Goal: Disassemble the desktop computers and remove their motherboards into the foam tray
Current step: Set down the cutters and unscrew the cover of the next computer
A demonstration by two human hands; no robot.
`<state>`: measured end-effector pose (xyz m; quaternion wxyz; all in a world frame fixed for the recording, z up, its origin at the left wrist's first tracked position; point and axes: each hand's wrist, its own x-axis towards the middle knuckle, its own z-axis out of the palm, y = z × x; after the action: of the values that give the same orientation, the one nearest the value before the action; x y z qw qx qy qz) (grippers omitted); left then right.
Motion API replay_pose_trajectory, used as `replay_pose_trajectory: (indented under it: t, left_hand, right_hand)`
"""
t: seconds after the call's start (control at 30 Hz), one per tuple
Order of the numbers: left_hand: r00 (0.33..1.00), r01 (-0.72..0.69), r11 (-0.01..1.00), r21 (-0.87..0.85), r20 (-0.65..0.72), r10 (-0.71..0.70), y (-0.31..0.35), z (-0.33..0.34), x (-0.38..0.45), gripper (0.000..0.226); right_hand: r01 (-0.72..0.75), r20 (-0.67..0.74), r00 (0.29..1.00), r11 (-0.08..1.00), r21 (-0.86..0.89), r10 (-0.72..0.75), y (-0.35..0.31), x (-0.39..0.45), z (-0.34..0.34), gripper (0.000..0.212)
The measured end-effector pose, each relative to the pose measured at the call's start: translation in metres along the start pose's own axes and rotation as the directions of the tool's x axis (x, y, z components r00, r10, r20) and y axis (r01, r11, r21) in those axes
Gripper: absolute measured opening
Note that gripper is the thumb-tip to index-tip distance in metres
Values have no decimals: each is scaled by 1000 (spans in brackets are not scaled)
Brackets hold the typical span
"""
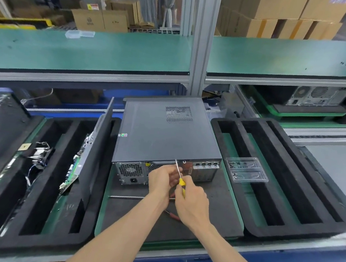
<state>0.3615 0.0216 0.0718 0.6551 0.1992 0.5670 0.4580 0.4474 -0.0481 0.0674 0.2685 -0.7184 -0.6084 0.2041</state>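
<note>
Squarely at the centre of the head view lies a desktop computer [165,134], a flat box of dark grey sheet metal with a perforated vent patch at its far end, resting on a dark mat [207,209] edged in green; its rear panel faces the person, showing a honeycomb fan grille, a power socket and a row of small ports. At 6 o'clock from the case both bare forearms reach in. The right hand [192,205] grips a screwdriver [179,176] with a yellow handle, fingers curled round it, the thin steel shaft slanting up to the top edge of the rear panel; the left hand [160,179] sits just beside it at the shaft, fingers curled toward the metal (whether they pinch the shaft or a screw I cannot tell). On the mat below the hands lie a long thin metal rod [128,197] and a red-handled tool [173,215], partly hidden by the wrists. At 9 o'clock a black foam tray [44,182] with long rectangular slots holds a green motherboard [77,164] standing on edge, and loose wiring in another slot; a flat grey panel [101,145] leans between tray and case. At 3 o'clock lies a second foam tray [268,181], a clear plastic blister [246,169] lying on it.
</note>
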Motion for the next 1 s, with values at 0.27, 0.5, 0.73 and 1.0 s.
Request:
replay_pose_trajectory:
  t: [0.27, 0.5, 0.73, 1.0]
  left_hand:
    - [984, -23, 997, -80, -175, 9, 4, 4, 6, 22]
    - [991, 108, 994, 3, 80, -108, -9, 48, -7, 11]
    - [985, 107, 993, 56, 129, -113, -23, 89, -6, 8]
    - [966, -21, 984, -175, -257, -25, -18, 64, 2, 16]
  right_hand:
    - [-117, -15, 992, 949, 291, 127, -8, 6, 0, 15]
    - [-278, -76, 937, 858, 431, 342, 5, 3, -12, 24]
    - [-351, -85, 911, 868, 350, 403, 34, 10, -38, 23]
    - [-373, 40, 917, 818, 439, 397, 32, 20, -39, 17]
